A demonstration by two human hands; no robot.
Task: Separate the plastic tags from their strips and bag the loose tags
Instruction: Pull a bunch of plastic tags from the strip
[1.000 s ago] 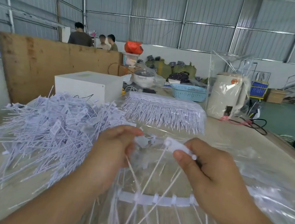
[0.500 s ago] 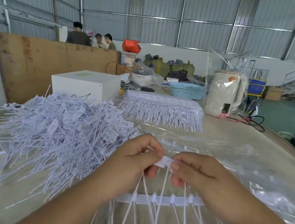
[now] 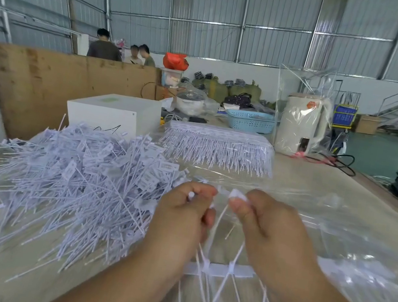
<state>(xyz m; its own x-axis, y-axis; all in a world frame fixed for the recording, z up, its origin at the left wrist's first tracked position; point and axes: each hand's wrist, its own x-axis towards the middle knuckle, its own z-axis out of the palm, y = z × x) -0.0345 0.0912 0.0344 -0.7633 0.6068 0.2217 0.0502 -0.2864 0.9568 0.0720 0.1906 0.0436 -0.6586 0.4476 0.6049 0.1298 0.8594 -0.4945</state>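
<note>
Item: white plastic tag strip [image 3: 218, 270], held above the clear plastic bag [image 3: 334, 254]. Left hand [image 3: 181, 217] pinches neighbouring heads; right hand [image 3: 266, 232] pinches one tag head [image 3: 237, 195]. Advice: twist sharply, close to the joint.

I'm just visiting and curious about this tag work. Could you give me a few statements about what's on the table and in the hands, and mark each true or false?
1. The left hand and the right hand each pinch white plastic pieces. True.
2. The heap of loose tags lies right of the hands. False: it lies to their left.
3. The blue basket sits on the table's far end. True.
4. The kettle stands unwrapped. False: clear plastic covers it.
</note>
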